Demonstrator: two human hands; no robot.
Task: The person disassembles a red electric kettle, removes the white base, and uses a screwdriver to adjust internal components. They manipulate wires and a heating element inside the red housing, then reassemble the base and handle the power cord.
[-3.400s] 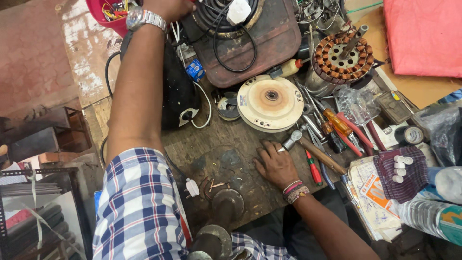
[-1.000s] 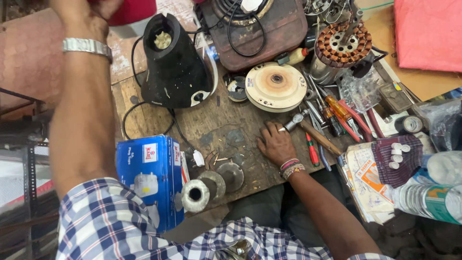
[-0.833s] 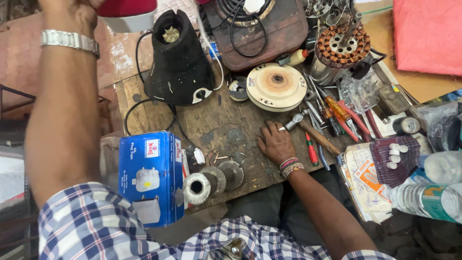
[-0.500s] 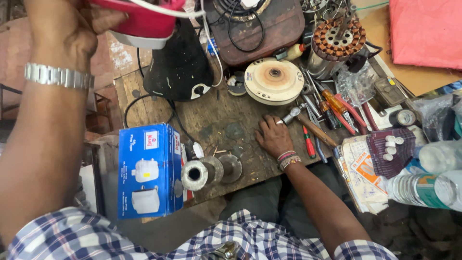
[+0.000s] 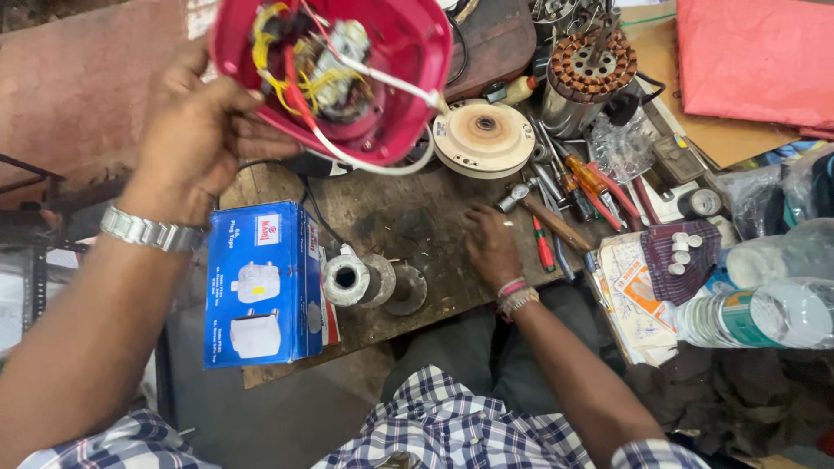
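1. The left hand (image 5: 195,139), in the upper left of the frame, grips the rim of a pink appliance housing (image 5: 400,61) held above the workbench (image 5: 408,217).
2. The housing's open side faces the camera, showing yellow, red and white wires; its long axis runs roughly left to right across the top centre.
3. The right hand (image 5: 491,247) lies flat on the bench at centre, fingers loosely spread, holding nothing, just beside a wooden-handled hammer (image 5: 547,217).
4. A blue carton (image 5: 261,295) stands at lower left.
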